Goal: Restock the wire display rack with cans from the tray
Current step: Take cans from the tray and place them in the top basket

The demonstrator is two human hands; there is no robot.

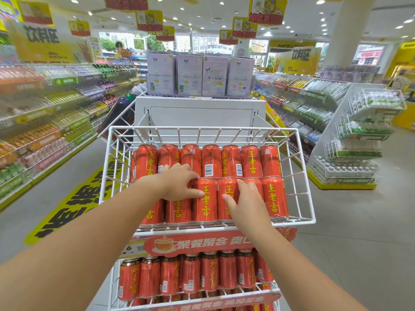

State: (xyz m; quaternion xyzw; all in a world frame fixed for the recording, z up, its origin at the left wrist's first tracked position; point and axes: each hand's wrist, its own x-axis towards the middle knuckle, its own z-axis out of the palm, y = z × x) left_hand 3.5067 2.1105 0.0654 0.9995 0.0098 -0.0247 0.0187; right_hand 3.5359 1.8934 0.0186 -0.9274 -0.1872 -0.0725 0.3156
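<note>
Left hand [179,182] pinches a front-row red can [205,207]; right hand [248,199], fingers straight, presses the neighbouring can [225,213], likely squaring the wire rack [301,176] row.

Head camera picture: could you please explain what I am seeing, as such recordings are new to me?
There is no machine: a person wears one wide-angle camera on the head, looking down at their bare arms. The left hand and right hand both rest on the front row of red cans in the white wire basket of a display rack. The right fingers lie straight; the left curl over a can top, though a firm hold is unclear; further cans stand on the tier below.
</note>
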